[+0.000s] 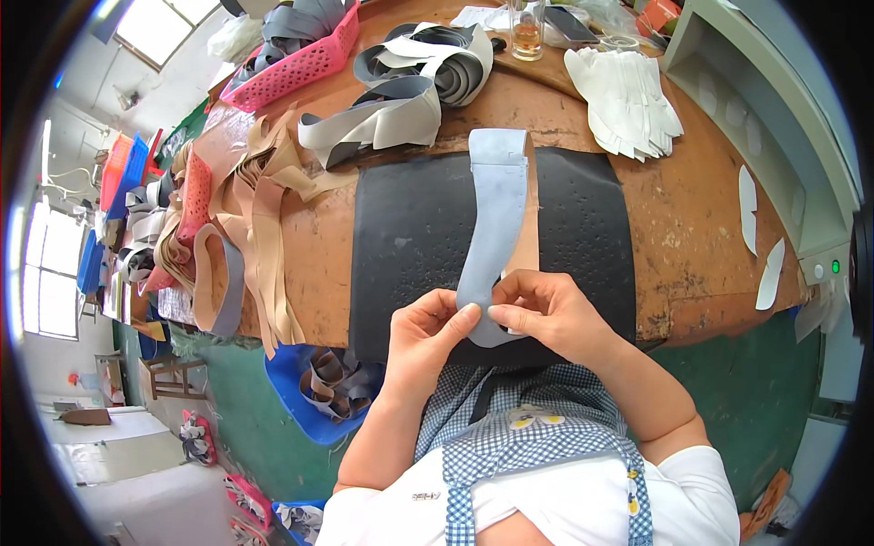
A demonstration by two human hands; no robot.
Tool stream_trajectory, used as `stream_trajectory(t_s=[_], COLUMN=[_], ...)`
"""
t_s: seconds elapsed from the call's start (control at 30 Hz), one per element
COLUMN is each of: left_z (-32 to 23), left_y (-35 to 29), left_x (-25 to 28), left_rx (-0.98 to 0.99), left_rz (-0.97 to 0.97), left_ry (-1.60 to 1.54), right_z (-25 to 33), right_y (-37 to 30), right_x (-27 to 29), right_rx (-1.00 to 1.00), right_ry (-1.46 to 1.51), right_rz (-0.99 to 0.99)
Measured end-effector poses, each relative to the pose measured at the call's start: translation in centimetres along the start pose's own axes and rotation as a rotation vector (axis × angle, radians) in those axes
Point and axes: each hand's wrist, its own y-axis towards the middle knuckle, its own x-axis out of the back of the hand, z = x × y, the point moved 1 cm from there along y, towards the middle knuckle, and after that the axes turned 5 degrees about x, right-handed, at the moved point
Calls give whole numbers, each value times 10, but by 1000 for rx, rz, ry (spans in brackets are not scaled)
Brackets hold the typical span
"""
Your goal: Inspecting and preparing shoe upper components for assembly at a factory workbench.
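A light blue-grey strip (497,205) with a tan underside is bent into a loop over a black mat (410,227). A seam crosses it near its far end. My left hand (428,329) pinches the strip's near end between thumb and fingers. Right beside it, my right hand (543,309) is closed on the same near end, thumb on top. The two thumbs almost meet on the strip. My fingertips under it are hidden.
Tan strips (264,227) hang over the table's left side. Grey-white rolled strips (437,73) and a pink basket (300,59) lie behind. White cut pieces (626,100) sit at the back right, beside a grey machine (774,100). A blue bin (309,409) stands below.
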Motion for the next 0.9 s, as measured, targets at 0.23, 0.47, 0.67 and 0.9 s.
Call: stream_trajectory(t_s=[0.23, 0.47, 0.67, 0.9], left_z=[4, 19, 44, 60], left_y=[3, 5, 3, -3], left_x=[9, 6, 14, 21], left_rx=[70, 269, 329, 315], left_rz=[15, 196, 230, 239], left_ry=[26, -429, -624, -962], right_z=[-1, -6, 5, 0], right_y=[4, 2, 12, 21], right_x=[6, -12, -29, -42], right_rx=[-13, 160, 505, 597], right_ry=[45, -59, -478, -638], right_rz=[82, -8, -82, -104])
